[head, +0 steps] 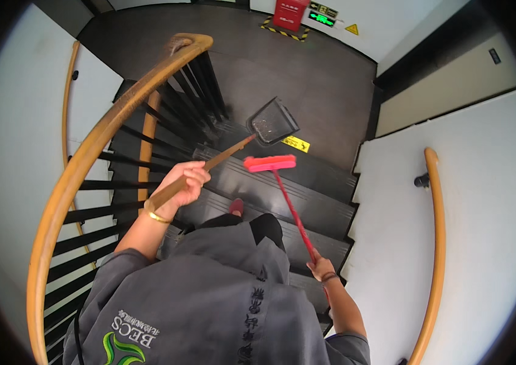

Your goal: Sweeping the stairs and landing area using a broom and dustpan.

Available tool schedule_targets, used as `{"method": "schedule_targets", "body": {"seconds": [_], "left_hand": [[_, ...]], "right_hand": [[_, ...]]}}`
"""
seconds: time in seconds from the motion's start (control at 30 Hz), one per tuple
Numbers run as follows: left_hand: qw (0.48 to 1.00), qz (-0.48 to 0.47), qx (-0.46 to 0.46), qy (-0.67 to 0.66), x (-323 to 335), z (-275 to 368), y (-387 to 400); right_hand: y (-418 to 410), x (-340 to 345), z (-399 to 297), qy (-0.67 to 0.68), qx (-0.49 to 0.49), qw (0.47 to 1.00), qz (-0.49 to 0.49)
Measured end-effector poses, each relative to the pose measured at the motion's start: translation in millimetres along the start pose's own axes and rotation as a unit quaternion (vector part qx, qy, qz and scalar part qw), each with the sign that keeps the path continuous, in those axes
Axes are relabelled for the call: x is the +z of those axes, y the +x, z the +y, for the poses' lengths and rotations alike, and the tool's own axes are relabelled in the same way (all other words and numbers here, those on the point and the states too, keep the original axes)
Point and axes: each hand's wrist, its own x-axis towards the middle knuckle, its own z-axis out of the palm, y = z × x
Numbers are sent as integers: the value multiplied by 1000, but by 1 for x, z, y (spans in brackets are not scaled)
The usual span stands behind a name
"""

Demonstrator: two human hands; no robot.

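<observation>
My left hand is closed around the wooden handle of a black long-handled dustpan, whose pan reaches out ahead over the foot of the stairs. Small light debris lies in the pan. My right hand grips the red handle of a broom. The broom's pink-red head is a little nearer to me than the pan, over the dark stair treads, and the two are apart. Whether the bristles touch a tread I cannot tell.
A curved wooden handrail on black balusters runs along the left. Another wooden handrail is fixed to the right wall. Below, a yellow sign strip marks the landing edge, and a red box stands by the far wall.
</observation>
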Motion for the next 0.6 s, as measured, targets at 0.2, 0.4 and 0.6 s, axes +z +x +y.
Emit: {"method": "schedule_targets", "body": {"seconds": [0.2,0.4,0.6], "left_hand": [[1000,19,14,15,30,20,3],[998,52,31,-5,33,27,26],[994,46,50,-83,31,30,30]], "right_hand": [[136,0,-136,-172,-114,978,-4],[156,18,-211,-199,-59,977,-51],[103,-45,-59,-191,110,967,-126]]}}
